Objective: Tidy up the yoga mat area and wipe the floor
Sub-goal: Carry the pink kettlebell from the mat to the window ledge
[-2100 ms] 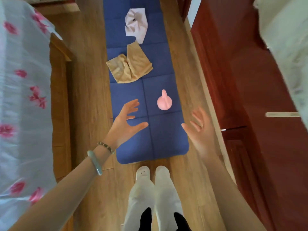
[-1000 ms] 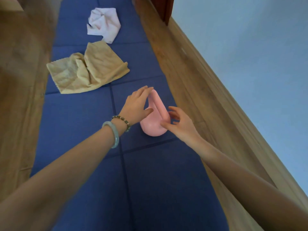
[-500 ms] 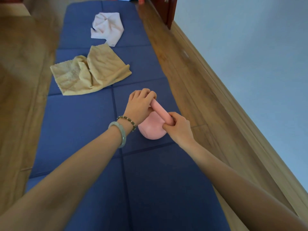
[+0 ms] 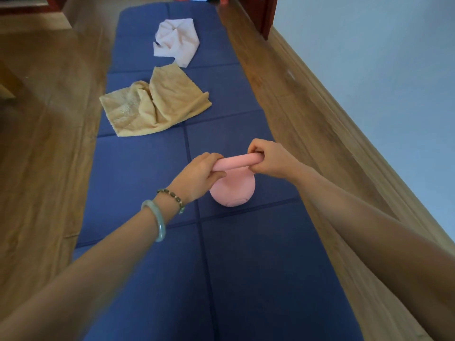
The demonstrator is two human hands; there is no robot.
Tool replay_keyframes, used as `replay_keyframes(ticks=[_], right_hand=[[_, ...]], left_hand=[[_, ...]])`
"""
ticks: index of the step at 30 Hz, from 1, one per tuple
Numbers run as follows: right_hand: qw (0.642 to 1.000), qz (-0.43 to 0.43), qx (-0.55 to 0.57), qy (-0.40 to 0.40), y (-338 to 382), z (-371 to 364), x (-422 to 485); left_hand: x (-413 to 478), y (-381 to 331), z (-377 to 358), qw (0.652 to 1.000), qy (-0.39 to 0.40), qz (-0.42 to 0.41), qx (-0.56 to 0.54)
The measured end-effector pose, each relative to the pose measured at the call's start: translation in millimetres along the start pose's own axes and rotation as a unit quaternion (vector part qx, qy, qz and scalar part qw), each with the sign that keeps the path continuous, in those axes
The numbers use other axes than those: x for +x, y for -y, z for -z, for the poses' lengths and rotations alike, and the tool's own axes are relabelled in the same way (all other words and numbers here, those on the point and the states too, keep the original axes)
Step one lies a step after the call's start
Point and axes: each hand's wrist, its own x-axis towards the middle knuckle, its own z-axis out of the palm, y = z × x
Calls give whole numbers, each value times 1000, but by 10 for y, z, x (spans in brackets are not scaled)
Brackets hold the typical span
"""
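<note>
A pink kettlebell (image 4: 234,190) is in the middle of the blue yoga mat (image 4: 138,173). My left hand (image 4: 199,177) grips the left end of its handle and my right hand (image 4: 269,158) grips the right end. The handle now lies level across my view; I cannot tell whether the round body still touches the mat. Farther along the mat lies a crumpled tan towel (image 4: 157,104), and beyond it a pale pink cloth (image 4: 178,41).
Wooden floor (image 4: 49,134) runs along the mat's left side and a narrow strip along its right, ending at a wooden skirting board (image 4: 344,124) under a pale wall. A dark red door frame (image 4: 267,16) stands at the far right.
I bent down over the mat, and both hands reached the kettlebell and closed on its handle. The handle has turned from slanted to level between my hands.
</note>
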Motion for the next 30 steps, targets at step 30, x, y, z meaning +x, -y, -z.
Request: replay_keyframes(ticks=[30], right_hand=[[985,34,18,168,4542,2975,-2316]], left_hand=[[-2332,-3261,4815,990,34,133,-9]])
